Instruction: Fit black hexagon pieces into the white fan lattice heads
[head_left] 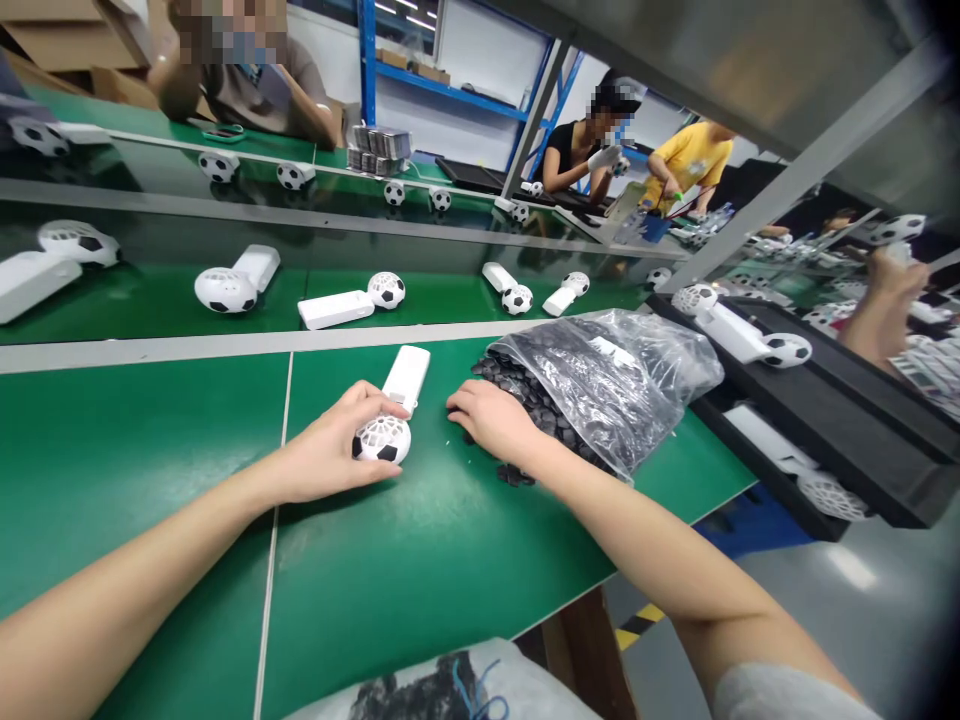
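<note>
**Mid-counter, left fingers (373,400) clench a soccer-ball unit (382,438)**

Curled over the white lattice ball, the left fingers grasp it firmly, with one black patch showing below them. The unit's white handle (406,378) runs from under the left hand (330,445) toward the far edge of the green counter (135,470). Just to the right, the right fingers (469,405) lie spread and unclenched, with the right hand (491,420) against a heap of small black parts (517,400). The heap spills from a clear plastic bag (622,370) lying toward the counter's right edge.

Past the far edge and a gray rail (247,350), a second green belt (442,295) carries more balls and handles in a loose row. Beyond the right edge, a black tray (862,400) holds further units. Farther off, a person in a black top (570,160) holds a ball unit, beside a person in a yellow shirt (694,165). A stack of gray packs (379,150) stands at the far side, near a person in a gray shirt (240,95).
</note>
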